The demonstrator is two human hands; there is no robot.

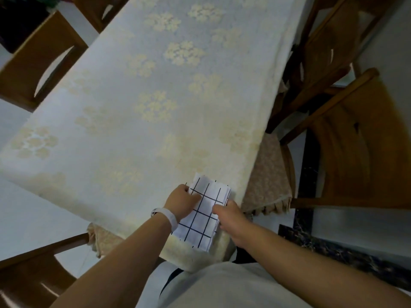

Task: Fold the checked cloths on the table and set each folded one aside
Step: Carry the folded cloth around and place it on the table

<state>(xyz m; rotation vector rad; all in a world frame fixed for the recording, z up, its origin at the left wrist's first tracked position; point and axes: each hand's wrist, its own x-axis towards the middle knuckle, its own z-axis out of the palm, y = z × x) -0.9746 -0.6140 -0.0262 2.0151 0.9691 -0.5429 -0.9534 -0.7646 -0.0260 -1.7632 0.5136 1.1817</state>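
Both long edges of the checked cloth (201, 221), at the near corner of the table (133, 112), are pinched by my left hand (182, 200) and right hand (230, 216); I should square its layers, then press flat.

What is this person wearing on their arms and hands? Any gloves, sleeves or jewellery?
No gloves, and no sleeves in view: both forearms are bare. The left hand has a white band round its wrist, with a small dark, watch-like face on it. The right hand and its wrist show nothing worn.
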